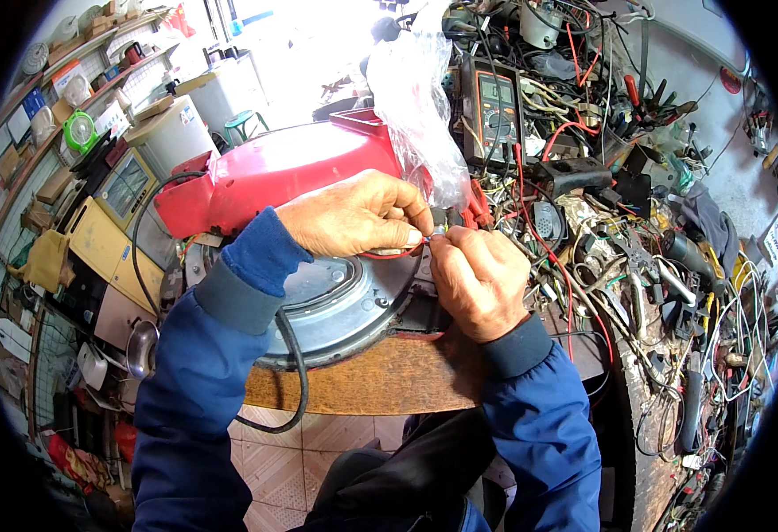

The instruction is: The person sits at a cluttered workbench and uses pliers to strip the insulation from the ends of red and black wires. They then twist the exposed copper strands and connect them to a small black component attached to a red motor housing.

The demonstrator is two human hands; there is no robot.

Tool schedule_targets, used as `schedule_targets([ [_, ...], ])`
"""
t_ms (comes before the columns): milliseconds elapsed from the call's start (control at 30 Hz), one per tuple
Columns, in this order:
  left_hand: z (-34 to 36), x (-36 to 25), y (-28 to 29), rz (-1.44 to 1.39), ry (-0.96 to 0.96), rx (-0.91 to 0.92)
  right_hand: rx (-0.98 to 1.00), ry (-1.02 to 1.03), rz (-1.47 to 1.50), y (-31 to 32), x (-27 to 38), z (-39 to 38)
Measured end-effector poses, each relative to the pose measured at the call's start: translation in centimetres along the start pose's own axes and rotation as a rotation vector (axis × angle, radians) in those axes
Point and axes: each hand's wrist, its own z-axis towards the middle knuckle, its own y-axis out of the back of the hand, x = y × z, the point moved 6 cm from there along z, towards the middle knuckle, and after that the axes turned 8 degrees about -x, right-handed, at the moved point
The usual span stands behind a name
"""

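Fingers of left hand [353, 217] and right hand [478, 279] pinch the thin red wire [389, 254] taut between them, directly above the round grey metal appliance base [336, 306] resting on the wooden bench [380, 381], presumably for steadiness.

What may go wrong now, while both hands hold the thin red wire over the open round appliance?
The left hand and right hand pinch the thin red wire at its tip; it might slip or snap. The clear plastic bag hangs close and may snag. The black power cord droops off the wooden bench and could catch.
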Motion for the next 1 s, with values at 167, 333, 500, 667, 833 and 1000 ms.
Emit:
schedule_targets([
  [167, 0.0, -0.5, 0.1, -0.077, -0.031, -0.078, -0.04, -0.482, 0.209, -0.7, -2.1, -0.9],
  [333, 0.1, -0.8, 0.5, -0.085, -0.02, -0.151, 0.157, -1.239, 0.967, -2.7, -4.3, -3.3],
  [500, 0.4, -0.3, 0.6, 0.03, -0.124, -0.186, 0.229, -1.213, 0.936, -2.9, -3.7, -3.0],
  [667, 0.4, -0.9, 0.1, 0.16, -0.119, -0.221, 0.197, -1.241, 0.972, -3.0, -4.0, -3.5],
  [833, 0.3, -0.8, -0.3, 0.232, -0.13, -0.252, 0.179, -1.185, 0.972, -3.2, -4.0, -3.5],
  [1000, 0.3, -0.9, -0.3, 0.239, -0.133, -0.245, 0.159, -1.145, 0.942, -3.1, -4.0, -3.5],
])
